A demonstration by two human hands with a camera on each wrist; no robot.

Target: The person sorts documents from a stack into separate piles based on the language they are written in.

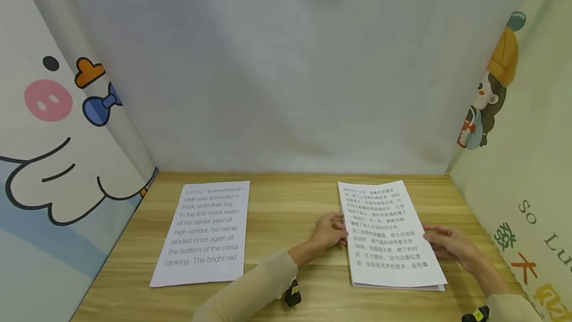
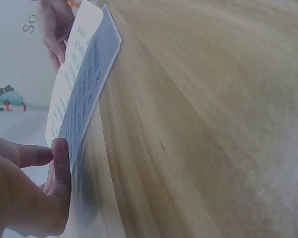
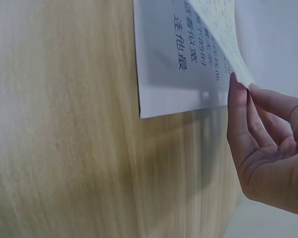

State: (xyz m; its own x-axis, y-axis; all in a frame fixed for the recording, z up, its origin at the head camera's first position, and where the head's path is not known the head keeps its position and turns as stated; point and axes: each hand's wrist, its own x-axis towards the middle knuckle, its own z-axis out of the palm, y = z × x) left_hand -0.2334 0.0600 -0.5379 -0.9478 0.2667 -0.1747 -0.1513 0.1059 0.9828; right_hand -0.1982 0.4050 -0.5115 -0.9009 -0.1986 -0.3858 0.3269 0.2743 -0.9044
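A sheet of paper (image 1: 380,242) printed with Chinese characters lies at the right, raised above another printed sheet (image 3: 161,89) underneath. My left hand (image 1: 328,232) is at its left edge; in the left wrist view, thumb (image 2: 62,158) and forefinger meet there and pinch the paper. At the opposite edge, my right hand (image 1: 451,245) pinches the upper sheet between thumb and fingers, as the right wrist view shows. That sheet bows up, leaving a gap over the lower one, whose lower corner shows.
On the left of the wooden table (image 1: 295,198) lies a sheet with English text (image 1: 203,232), which neither hand touches. A pale curtain (image 1: 286,73) hangs behind the table, and printed cartoon cloths stand at both sides.
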